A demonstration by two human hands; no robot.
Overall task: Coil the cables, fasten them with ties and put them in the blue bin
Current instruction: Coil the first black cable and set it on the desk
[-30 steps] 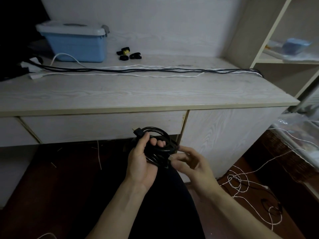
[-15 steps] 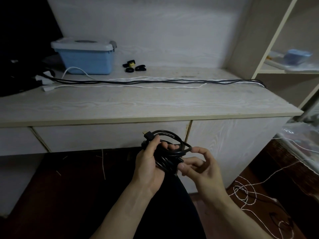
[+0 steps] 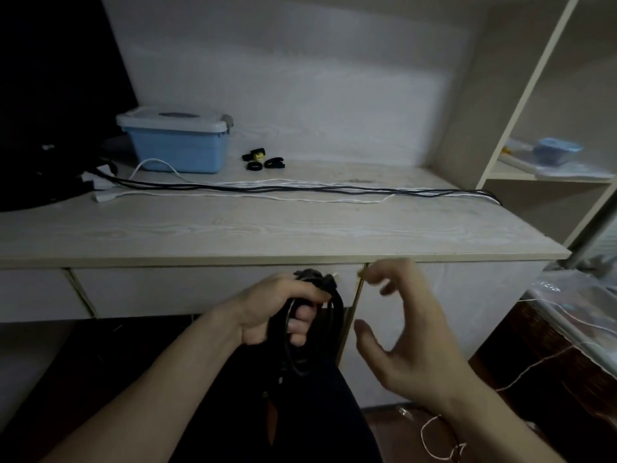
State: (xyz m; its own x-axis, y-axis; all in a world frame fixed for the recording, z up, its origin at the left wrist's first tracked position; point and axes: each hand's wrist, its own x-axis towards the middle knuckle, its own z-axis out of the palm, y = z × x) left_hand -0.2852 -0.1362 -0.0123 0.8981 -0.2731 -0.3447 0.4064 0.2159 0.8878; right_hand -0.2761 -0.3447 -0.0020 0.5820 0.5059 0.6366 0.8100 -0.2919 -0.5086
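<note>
My left hand (image 3: 273,312) grips a coiled black cable (image 3: 302,345) in front of the desk's drawer, and the loops hang down below the fist. My right hand (image 3: 407,332) hovers just to the right of the coil, fingers loosely spread and holding nothing, motion-blurred at the tips. At the back left of the desk stands the blue bin (image 3: 177,147) with its pale lid on. Small black ties (image 3: 263,160), one with a yellow part, lie beside the bin. Several long black and white cables (image 3: 283,190) stretch across the desk top.
The wooden desk (image 3: 267,235) has a drawer front below its edge. Open shelves (image 3: 547,168) with a blue object stand at the right. White cable (image 3: 444,442) lies tangled on the floor at lower right. A dark mass fills the far left.
The view tilted upward. My left hand turned so the coil now hangs below it. My right hand let go of the cable and moved off to the right, open.
</note>
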